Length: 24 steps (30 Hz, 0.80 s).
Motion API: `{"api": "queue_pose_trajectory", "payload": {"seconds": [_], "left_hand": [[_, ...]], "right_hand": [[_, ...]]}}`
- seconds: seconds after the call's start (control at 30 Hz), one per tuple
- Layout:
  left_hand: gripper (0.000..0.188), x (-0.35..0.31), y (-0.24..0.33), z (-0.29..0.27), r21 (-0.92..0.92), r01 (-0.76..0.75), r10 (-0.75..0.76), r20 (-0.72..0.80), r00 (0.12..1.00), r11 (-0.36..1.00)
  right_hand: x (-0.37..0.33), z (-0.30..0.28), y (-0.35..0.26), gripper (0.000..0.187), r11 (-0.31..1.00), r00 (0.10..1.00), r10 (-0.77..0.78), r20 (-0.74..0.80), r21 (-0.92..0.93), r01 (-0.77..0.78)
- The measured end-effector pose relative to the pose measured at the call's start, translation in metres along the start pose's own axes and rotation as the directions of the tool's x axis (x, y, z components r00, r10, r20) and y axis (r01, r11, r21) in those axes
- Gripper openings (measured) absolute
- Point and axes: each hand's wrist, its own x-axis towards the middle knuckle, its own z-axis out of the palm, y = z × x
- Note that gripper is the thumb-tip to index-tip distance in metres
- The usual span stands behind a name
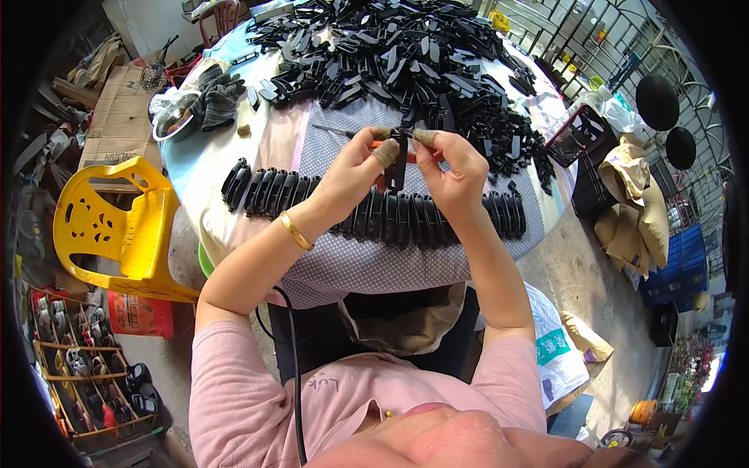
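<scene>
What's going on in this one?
Someone is working at a cloth-covered table. Their left hand pinches a narrow black piece, with the right hand up close beside its top end; whether that one grips a separate part is too small to tell. Beyond the hands lies a big heap of loose black parts; a curved row of black pieces lines the near side.

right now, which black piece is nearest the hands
The long black piece between the left hand and right hand; the others lie mostly in the heap or curved row.
</scene>
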Motion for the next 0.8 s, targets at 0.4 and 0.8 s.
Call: {"api": "queue_pose_trajectory", "payload": {"seconds": [0.4, 0.8], "left_hand": [[0.035, 0.003, -0.007, -0.013, -0.069, 0.007, -0.003, 0.062, 0.998, 0.998], [0.026, -0.001, 0.002, -0.012, 0.192, -0.137, 0.149, -0.048, 0.988, 0.972]], "right_hand": [[0.004, -0.001, -0.008, 0.014, 0.971, 0.98, -0.196, 0.022, -0.134, 0.197], [0.002, 0.0, -0.02, 0.021, 0.952, 0.936, -0.193, 0.295, -0.174, 0.251]]}}
